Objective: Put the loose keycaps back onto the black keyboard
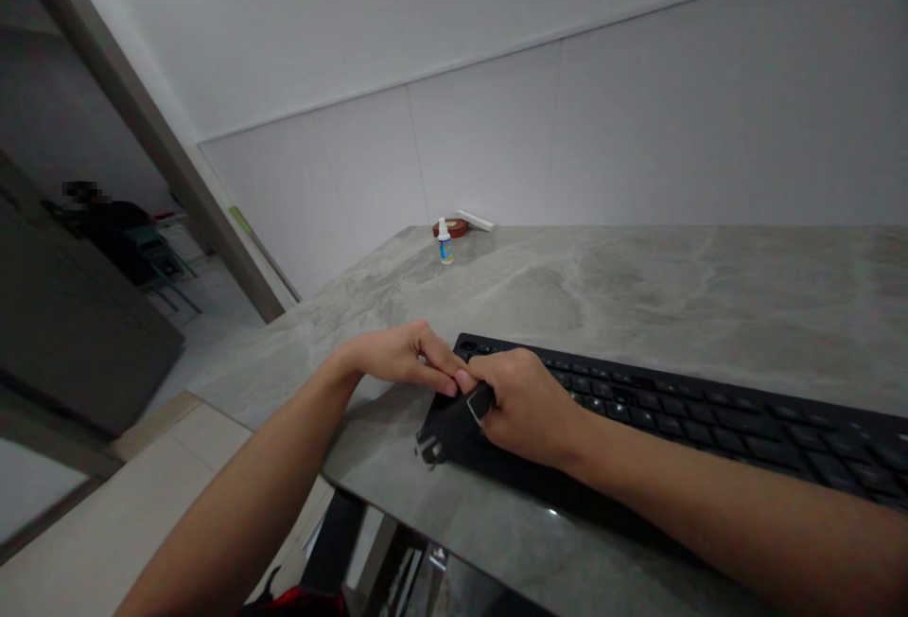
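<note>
A black keyboard [667, 409] lies at a slant on the grey marbled table [602, 295]. My right hand [529, 399] is closed around a dark, blurred hand-held object [454, 428] with a pale line along one edge. Its shiny lower end is over the table beside the keyboard's left corner. My left hand [415, 357] comes in from the left, its fingers bent and brought together, tips meeting my right thumb above the keyboard's left end. Whatever is between those fingertips is hidden or too small to name.
A small white spray bottle [445, 243] with a blue and yellow label stands farther back, before a reddish-brown object [450, 228] and a white flat piece [477, 220]. Past a doorway at left, a person in dark clothing [117, 229] is near a chair. The table's edge is close.
</note>
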### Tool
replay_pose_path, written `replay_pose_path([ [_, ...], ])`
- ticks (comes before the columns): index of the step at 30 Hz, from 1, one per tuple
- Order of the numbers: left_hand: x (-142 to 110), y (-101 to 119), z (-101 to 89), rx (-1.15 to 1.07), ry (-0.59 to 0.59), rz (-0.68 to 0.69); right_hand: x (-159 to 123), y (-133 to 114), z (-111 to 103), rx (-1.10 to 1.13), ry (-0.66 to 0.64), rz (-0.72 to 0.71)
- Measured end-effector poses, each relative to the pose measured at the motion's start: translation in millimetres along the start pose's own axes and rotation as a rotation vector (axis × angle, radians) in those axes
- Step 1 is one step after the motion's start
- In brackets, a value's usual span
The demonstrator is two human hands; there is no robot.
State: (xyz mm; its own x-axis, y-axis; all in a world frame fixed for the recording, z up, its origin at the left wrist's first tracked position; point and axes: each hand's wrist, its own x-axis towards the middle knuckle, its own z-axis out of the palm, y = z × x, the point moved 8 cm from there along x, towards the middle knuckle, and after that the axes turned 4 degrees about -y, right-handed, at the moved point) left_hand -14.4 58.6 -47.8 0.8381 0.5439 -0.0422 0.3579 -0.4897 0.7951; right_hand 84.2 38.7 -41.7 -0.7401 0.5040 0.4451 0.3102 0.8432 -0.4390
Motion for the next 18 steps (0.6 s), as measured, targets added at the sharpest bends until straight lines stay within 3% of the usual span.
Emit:
replay_pose_path([
  [4, -2.9, -3.4, -5.7, 0.018, 0.051, -0.064, 2.8, 16.8, -5.8, 0.091, 0.020, 0.197],
  [9, -3.1, -1.7, -4.5, 0.028, 0.049, -0.127, 4.4, 24.4, -7.2, 0.174, 0.017, 0.271],
  [13, -1.8, 2.4, -8.8, 0.099, 0.116, -0.081, 4.7, 34.1, -14.3, 0.290, 0.124, 0.318],
  [18, 1.5, 10.1, -7.5, 0.176, 0.121, -0.003, -3.5, 61.0, -28.5, 0.349, 0.294, 0.501],
])
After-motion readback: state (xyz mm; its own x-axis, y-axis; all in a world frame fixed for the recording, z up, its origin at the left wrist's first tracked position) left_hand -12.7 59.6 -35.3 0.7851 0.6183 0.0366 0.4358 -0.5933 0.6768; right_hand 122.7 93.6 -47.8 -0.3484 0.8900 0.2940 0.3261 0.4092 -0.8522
